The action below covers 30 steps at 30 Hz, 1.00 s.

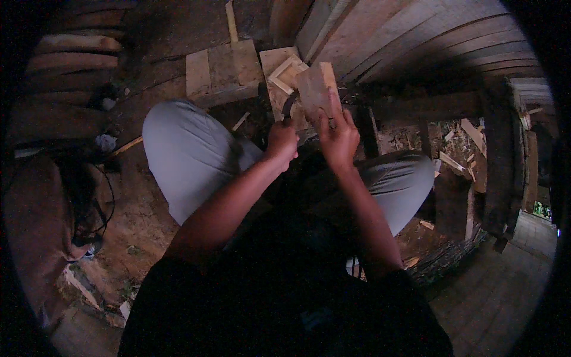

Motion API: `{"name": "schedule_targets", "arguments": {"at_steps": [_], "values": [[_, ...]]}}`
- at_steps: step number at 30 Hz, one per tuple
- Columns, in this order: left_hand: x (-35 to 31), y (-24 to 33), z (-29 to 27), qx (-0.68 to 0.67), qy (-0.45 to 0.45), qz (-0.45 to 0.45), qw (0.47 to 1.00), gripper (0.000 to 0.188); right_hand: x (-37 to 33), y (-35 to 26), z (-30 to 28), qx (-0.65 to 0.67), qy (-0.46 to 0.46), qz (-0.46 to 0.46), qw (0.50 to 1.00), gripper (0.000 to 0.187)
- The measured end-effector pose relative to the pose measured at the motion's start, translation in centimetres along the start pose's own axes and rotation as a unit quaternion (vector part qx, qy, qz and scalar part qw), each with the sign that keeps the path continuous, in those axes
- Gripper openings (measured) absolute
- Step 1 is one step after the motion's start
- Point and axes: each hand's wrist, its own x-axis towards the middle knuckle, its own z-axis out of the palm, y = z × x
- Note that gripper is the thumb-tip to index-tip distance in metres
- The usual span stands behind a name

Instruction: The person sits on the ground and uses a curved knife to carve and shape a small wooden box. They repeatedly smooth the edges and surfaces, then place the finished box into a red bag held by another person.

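Observation:
My left hand (282, 143) is closed around the handle of a tool with a dark, slightly curved blade (288, 107), which looks like a knife. The blade points away from me, just left of a wooden block (313, 95). My right hand (339, 135) grips that block from its right side and near end, fingers stretched along its edge. The block is held tilted up. Behind it, a small pale wooden frame (277, 76) rests on a wooden board (269, 58). My fist hides the tool's handle.
A low block of joined planks (221, 70) lies at the far left of my hands, with a thin stick (231, 21) beyond it. Plank walls (410, 38) rise at the right. Wood offcuts (455, 160) lie past my right knee. A dark cable (111, 202) hangs at left.

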Motion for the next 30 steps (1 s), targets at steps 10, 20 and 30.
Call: {"name": "schedule_targets", "arguments": {"at_steps": [10, 20, 30], "values": [[0.4, -0.4, -0.4, -0.008, -0.013, -0.009, 1.0, 0.027, -0.5, -0.6, 1.1, 0.041, 0.056, 0.033, 0.997, 0.056], [0.9, -1.6, 0.0, 0.092, 0.023, 0.096, 0.991, 0.04, 0.2, -1.2, 0.9, 0.118, 0.137, 0.013, 0.983, 0.055], [0.9, -1.5, 0.0, 0.128, 0.038, 0.132, 0.982, 0.042, -0.6, -0.7, 0.9, 0.034, 0.019, 0.036, 0.999, 0.05]]}}
